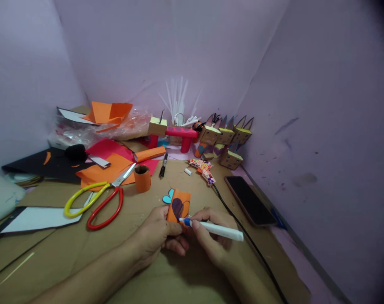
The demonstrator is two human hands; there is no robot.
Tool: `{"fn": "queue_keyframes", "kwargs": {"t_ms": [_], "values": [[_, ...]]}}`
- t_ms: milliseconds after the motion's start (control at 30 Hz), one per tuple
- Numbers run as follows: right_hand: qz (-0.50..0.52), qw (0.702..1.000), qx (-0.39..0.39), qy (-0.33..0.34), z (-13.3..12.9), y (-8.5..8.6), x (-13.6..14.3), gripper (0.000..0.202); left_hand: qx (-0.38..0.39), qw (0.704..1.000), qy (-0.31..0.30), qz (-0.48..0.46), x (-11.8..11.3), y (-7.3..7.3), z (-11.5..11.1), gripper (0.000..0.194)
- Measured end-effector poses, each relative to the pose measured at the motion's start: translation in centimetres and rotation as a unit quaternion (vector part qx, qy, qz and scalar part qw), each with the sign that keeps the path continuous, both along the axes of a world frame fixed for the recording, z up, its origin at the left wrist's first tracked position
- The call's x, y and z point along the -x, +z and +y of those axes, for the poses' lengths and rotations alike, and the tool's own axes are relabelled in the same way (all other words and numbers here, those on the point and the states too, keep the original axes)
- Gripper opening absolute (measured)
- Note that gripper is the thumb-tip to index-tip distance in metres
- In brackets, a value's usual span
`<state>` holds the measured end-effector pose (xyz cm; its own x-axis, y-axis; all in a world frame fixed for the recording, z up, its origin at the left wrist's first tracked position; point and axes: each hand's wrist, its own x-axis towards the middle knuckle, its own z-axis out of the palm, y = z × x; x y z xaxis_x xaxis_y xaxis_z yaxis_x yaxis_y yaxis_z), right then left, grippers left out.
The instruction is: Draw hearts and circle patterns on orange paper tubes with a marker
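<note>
My left hand (162, 232) is closed round the lower left side of a small orange paper tube (185, 200). A dark purple heart (177, 207) shows on the tube, with a thin curved outline beside it. Between the fingers of my right hand (211, 232) is a white marker (223, 231) with a blue collar, its tip touching the tube at the heart's lower edge. A light blue heart cutout (168, 196) lies just behind the tube on the cardboard (141, 278).
Scissors (116, 185) with yellow and red handles lie left, near another orange roll (142, 179). A glue gun (204, 171) with a black cord, a phone (249, 200) and a black pen (163, 165) lie beyond my hands. Cardboard animal heads (211, 134) stand by the back wall.
</note>
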<state>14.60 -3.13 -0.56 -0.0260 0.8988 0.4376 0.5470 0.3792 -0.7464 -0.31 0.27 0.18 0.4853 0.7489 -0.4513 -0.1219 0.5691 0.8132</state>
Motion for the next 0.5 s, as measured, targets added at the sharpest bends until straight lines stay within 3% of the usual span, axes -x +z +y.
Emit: {"fn": "queue_keyframes", "kwargs": {"t_ms": [500], "values": [[0.01,1.0,0.017,-0.024,0.06,0.38,0.08,0.018,0.004,1.0,0.002,0.001,-0.04,0.1,0.03,0.017]]}}
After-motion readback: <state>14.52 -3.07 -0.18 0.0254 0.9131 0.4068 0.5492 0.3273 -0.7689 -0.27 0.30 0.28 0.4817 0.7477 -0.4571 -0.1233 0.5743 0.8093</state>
